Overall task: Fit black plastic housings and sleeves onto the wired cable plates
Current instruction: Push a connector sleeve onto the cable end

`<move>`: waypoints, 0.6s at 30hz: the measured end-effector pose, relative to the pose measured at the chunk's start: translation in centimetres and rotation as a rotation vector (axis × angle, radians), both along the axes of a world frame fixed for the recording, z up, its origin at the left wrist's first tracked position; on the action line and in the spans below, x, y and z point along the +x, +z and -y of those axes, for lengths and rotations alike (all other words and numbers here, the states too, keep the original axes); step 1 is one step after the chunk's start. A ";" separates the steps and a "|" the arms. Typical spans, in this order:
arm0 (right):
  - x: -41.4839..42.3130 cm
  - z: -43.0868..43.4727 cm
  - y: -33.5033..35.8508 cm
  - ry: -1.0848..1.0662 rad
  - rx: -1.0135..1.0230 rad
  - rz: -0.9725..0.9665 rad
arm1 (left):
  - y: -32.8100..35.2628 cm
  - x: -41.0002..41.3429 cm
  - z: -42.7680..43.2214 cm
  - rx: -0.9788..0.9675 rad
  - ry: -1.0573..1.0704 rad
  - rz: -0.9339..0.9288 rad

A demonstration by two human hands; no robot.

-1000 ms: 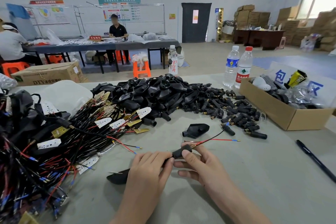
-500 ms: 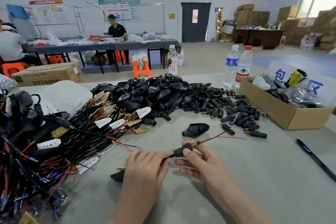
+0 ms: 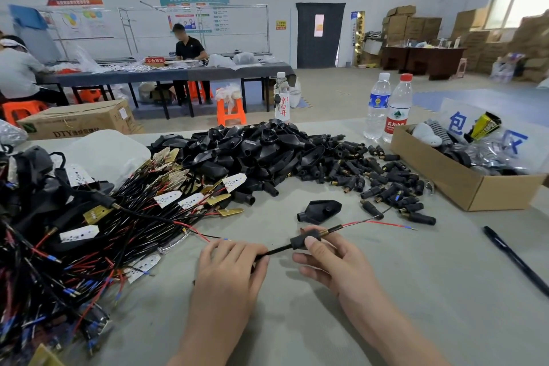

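The right hand (image 3: pixel 335 264) has its grip closed on a black sleeve (image 3: pixel 300 242), thumb on top and fingers curled beneath. The sleeve is threaded on a thin black cable (image 3: pixel 277 250). The left hand (image 3: pixel 230 273), knuckles up, keeps a narrow grip pinched round that cable just beside the sleeve. Past the sleeve a brass ferrule (image 3: pixel 324 232) shows, and red and black wires (image 3: pixel 383 222) run on toward the right edge of the bench (image 3: pixel 416 300). Both hands are near the middle of the near edge.

One black housing (image 3: pixel 319 211) lies alone just behind the hands. A heap of housings (image 3: pixel 252 151) sits along the far edge, with loose sleeves (image 3: pixel 371 180) spread to its right. A tangle of wired cable plates (image 3: pixel 89 232) fills the left edge. A cardboard box (image 3: pixel 463 187) stands toward the far right corner, two water bottles (image 3: pixel 387 107) beside it, and a black pen (image 3: pixel 517 261) lies near the right edge.
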State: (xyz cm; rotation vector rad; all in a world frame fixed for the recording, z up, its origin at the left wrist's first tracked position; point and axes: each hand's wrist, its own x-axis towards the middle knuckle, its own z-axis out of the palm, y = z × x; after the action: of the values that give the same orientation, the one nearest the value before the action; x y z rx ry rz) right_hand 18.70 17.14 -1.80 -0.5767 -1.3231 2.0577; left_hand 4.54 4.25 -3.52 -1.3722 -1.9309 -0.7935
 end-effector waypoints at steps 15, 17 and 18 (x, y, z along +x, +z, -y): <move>-0.4 0.4 -0.2 -0.072 0.066 0.093 | 0.1 0.9 0.0 -0.078 -0.047 0.104; -0.1 0.1 0.0 -0.106 0.112 0.101 | 0.2 0.8 0.0 -0.078 -0.047 0.127; 0.0 -0.1 0.1 -0.113 0.121 0.103 | 0.1 0.8 0.0 -0.082 -0.048 0.137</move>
State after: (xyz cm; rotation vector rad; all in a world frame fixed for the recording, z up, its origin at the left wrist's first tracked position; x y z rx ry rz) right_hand 18.71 17.22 -1.69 -0.6945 -1.4293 1.8648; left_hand 5.37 4.20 -3.39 -1.4516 -2.0628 -0.8599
